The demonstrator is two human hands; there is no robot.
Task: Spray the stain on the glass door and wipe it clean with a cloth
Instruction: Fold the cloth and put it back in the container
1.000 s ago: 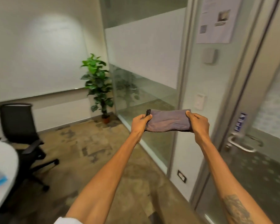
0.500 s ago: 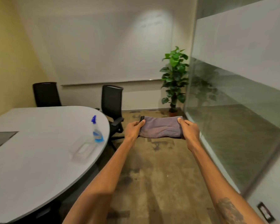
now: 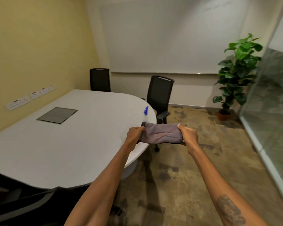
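View swung left; hands (image 3: 135,134) stretch cloth (image 3: 162,133) over, seemingly, table edge (image 3: 147,145).

Warm, fairly dim indoor light fills the room, brightest as a soft pool on the white wall (image 3: 162,35) toward 12 o'clock, so the source seems overhead. The yellow wall (image 3: 31,46) at 10 o'clock fades darker toward its lower edge. The table (image 3: 64,144) gives a dull, even sheen without hard glare, and deep shadow sits beneath it at 7 o'clock. Motion blur smears the blue spray bottle (image 3: 146,110) near the centre. Wide-angle distortion bends straight lines at the edges, notably the glass partition (image 3: 271,111) at 3 o'clock. Overall detail is soft and slightly grainy.
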